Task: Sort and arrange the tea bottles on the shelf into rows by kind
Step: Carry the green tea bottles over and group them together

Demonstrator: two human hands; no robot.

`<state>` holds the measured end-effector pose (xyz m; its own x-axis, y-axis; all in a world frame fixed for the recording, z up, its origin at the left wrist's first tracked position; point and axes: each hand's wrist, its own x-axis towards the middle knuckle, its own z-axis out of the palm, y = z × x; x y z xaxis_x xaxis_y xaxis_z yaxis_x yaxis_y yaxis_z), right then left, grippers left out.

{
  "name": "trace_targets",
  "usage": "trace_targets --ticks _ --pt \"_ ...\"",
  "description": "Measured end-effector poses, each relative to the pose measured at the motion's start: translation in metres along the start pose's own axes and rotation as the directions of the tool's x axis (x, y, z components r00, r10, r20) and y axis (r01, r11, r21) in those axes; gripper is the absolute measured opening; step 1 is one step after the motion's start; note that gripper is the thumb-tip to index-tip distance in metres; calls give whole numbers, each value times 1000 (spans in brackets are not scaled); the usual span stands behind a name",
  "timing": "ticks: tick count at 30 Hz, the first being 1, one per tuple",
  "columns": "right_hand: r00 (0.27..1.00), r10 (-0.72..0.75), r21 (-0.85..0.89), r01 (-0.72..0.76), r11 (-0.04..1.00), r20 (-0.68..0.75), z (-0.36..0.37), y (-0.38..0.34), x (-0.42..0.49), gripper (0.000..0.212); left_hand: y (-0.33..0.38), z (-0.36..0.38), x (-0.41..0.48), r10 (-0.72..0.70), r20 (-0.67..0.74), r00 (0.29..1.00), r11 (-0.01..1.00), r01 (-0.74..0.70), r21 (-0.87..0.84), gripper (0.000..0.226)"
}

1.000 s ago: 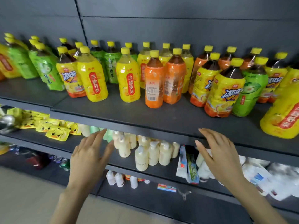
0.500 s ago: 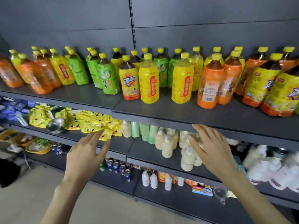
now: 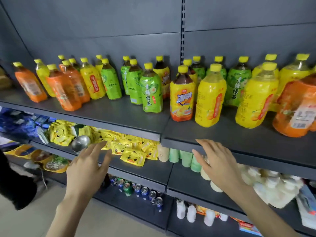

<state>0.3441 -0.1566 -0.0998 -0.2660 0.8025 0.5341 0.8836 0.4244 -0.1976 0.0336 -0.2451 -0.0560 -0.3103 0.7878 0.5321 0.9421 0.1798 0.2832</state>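
Several yellow-capped tea bottles stand mixed on the dark top shelf point(image 3: 130, 117): orange-label bottles point(image 3: 65, 90) at the left, green-label bottles point(image 3: 151, 93) in the middle, an iced-tea bottle with a yellow and orange label point(image 3: 182, 98), yellow-label bottles point(image 3: 211, 98) to its right, and an orange pair point(image 3: 297, 106) at the far right. My left hand point(image 3: 87, 170) hovers below the shelf edge with fingers spread, holding nothing. My right hand point(image 3: 217, 163) is stretched flat just under the shelf's front edge, also holding nothing.
The shelf below holds yellow duck-print packets point(image 3: 130, 147), a steel bowl point(image 3: 80, 142), blue packets point(image 3: 18, 122) and pale small bottles point(image 3: 181, 156). Cans point(image 3: 136, 189) and white bottles point(image 3: 191, 212) sit lower. A dark shape point(image 3: 15, 187) is at the left on the floor.
The view has swung left along the shelf, so the bottles have shifted right in the frame and more orange bottles show at the left. Both hands stay spread below the shelf edge.
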Motion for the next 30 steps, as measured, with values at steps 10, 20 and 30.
trace_targets --ticks 10,20,30 --pt "997 -70 15 70 997 -12 55 -97 82 56 -116 14 53 -54 89 995 999 54 -3 28" --pt "989 113 0 -114 994 -98 123 -185 151 61 -220 30 149 136 128 982 984 -119 -134 31" --pt "906 356 145 -330 933 -227 144 -180 215 81 -189 102 255 295 221 930 882 -176 -438 45"
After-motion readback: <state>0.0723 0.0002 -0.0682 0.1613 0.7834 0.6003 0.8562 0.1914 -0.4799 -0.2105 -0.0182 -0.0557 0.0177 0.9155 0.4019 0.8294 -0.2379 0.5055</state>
